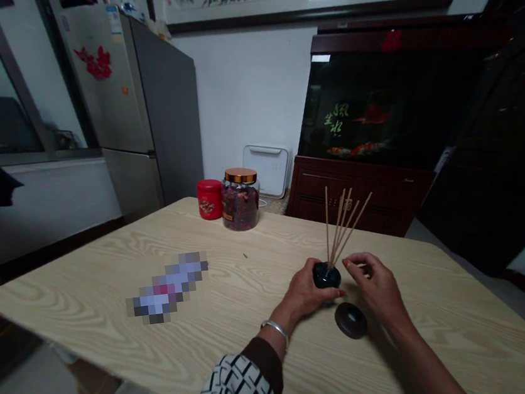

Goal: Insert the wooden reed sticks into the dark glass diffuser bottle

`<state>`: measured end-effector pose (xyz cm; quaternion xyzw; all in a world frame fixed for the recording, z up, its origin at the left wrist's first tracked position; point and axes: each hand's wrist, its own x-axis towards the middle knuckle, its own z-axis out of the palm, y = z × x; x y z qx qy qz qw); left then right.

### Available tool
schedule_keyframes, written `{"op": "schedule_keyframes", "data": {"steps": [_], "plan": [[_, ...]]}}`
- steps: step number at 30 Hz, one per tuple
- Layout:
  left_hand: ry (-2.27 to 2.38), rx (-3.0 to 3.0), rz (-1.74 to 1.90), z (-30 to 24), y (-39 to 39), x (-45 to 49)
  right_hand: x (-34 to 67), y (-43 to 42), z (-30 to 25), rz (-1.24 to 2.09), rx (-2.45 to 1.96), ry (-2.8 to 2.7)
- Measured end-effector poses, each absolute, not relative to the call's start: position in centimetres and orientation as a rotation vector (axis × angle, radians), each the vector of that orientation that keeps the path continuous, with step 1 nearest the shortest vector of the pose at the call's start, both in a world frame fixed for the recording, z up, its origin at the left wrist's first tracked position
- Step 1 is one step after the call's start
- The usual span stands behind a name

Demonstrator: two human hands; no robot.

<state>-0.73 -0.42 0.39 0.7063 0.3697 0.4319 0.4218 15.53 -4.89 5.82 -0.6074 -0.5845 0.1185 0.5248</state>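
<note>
A small black bottle (326, 274) stands upright on the wooden table (109, 265), with several thin wooden reed sticks (341, 223) fanning up out of its neck. My left hand (304, 290) is wrapped round the bottle's left side and steadies it. My right hand (376, 282) is just right of the bottle, fingers curled in a pinch near the base of the sticks; what they hold, if anything, I cannot make out. A dark round lid (350, 320) lies flat on the table in front of the bottle, between my wrists.
A red tin (210, 198) and a glass jar with a gold lid (240, 199) stand at the table's far edge. A blurred flat object (168, 288) lies at mid-left. Behind are a fridge (138, 103), a white box (269, 169) and a fish tank (375, 108).
</note>
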Motion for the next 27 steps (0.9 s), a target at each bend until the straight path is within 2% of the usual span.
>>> {"op": "schedule_keyframes", "data": {"steps": [11, 20, 27], "plan": [[0.935, 1.761, 1.069, -0.1, -0.1, -0.3, 15.7, -3.5, 3.5, 0.523, -1.344, -1.495], [0.898, 1.841, 1.117, -0.2, 0.2, -0.5, 16.6, -3.8, 2.1, 0.534, -1.441, -1.566], [1.038, 1.855, 1.185, -0.6, 0.2, -2.3, 16.2, 0.2, 1.6, 0.492, -1.443, -1.688]]}}
